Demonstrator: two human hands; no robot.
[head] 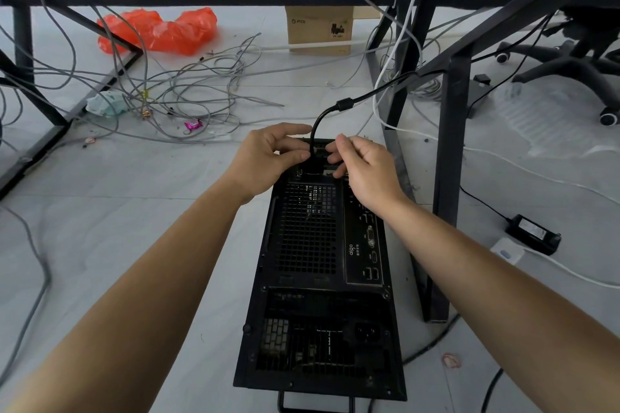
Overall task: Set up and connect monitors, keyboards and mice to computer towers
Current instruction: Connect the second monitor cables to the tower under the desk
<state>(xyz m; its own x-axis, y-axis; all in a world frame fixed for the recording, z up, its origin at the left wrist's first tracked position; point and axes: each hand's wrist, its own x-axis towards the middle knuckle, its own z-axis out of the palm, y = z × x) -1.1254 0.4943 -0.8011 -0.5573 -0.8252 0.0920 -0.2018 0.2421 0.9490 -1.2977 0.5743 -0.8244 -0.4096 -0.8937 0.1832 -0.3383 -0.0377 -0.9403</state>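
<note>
Tower: flat on the floor, back panel up, next to a desk leg
Left hand: pinching the plug at the tower's far end
Right hand: fingertips curled onto the plug's other side
Cable: black, arcs up from the plug
</note>
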